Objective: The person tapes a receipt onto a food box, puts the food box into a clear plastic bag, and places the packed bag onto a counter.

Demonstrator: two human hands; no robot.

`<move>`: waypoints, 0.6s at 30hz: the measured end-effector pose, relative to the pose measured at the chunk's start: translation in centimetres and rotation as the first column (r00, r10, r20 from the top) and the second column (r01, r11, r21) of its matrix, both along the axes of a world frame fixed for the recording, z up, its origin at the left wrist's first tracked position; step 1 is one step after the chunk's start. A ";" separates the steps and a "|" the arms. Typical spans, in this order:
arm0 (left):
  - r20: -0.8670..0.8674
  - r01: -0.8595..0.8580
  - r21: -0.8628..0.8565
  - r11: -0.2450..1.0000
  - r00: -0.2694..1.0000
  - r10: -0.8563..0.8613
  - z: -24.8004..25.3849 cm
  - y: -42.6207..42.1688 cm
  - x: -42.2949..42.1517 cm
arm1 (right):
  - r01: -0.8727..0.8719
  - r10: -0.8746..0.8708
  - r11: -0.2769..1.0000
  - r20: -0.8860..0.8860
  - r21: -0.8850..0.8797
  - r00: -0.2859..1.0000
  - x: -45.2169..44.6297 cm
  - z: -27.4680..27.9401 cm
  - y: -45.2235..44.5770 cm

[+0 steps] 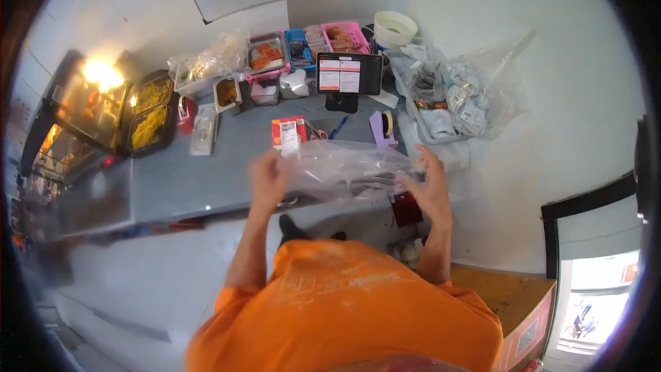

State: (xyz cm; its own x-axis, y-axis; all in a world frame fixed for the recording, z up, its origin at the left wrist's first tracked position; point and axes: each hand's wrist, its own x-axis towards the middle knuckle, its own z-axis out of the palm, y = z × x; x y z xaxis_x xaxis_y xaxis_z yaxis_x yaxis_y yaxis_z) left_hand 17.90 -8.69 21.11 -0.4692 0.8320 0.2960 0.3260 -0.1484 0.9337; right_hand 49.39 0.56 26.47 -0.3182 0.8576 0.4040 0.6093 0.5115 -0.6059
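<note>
A clear plastic bag (pixel 354 165) is stretched between my two hands, above the front of the grey counter. My left hand (pixel 267 178) is closed on the bag's left end, its fingertips somewhat blurred. At the right end is my right hand (pixel 430 182), thumb and fingers apart and curved around the bag's edge; whether they touch it is hard to tell. Just behind the bag stands a red and white box (pixel 289 134) with a printed label. Scissors (pixel 317 132), a blue pen (pixel 339 127) and a purple tape dispenser (pixel 383 129) lie behind the bag.
A tablet (pixel 350 74) stands at the back of the counter (pixel 186 182). Food trays (pixel 267 52) and pink baskets line the wall. A bin of crumpled plastic packaging (pixel 447 96) is at right. Black containers of yellow food (pixel 148 127) sit left, beside a lit display case (pixel 86 114).
</note>
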 end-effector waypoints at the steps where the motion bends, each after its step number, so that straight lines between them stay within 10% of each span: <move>1: -0.158 0.091 -0.056 0.994 0.982 -0.099 2.1 -0.1 1.5 | -0.123 0.123 0.992 -0.013 0.012 0.992 -0.9 0.4 -0.6; 5: -0.573 0.373 0.013 0.928 0.763 -0.299 3.5 0.9 7.6 | -0.339 0.338 0.940 0.030 0.039 0.941 -5.8 1.3 -4.3; 8: -0.612 0.308 -0.138 0.941 0.721 -0.325 3.7 1.2 8.9 | -0.027 0.028 0.997 0.015 -0.071 0.999 -2.1 -3.9 -2.2; 12: -0.624 0.007 -0.315 0.949 0.752 -0.213 -8.6 4.0 4.3 | 0.105 -0.107 0.992 0.024 0.077 0.994 2.0 -6.8 -1.6; 13: -0.563 -0.010 -0.364 0.931 0.799 -0.211 -10.8 4.8 3.6 | 0.132 -0.060 0.973 0.340 -0.192 0.938 3.4 -8.8 -1.7; 14: -0.586 0.002 -0.312 0.950 0.787 -0.194 -8.9 5.9 4.4 | 0.233 0.074 0.877 0.599 -0.419 0.797 4.0 -9.7 -1.7; 16: -0.608 0.063 -0.089 0.994 0.787 -0.104 0.7 8.4 7.8 | 0.232 0.040 0.910 0.630 -0.344 0.776 4.1 -4.1 -2.2; 18: -0.659 0.208 0.218 0.953 0.752 -0.013 10.1 5.9 10.3 | 0.240 -0.309 0.931 0.243 0.275 0.919 5.2 -1.0 -3.2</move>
State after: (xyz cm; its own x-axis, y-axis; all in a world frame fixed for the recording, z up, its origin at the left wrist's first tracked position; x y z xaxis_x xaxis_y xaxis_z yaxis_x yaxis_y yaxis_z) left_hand 28.22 -2.78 31.24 0.0052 0.7103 0.7039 0.7980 -0.4272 0.4252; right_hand 54.64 -2.65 25.47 -0.2121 0.8180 0.5348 0.8717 0.4057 -0.2748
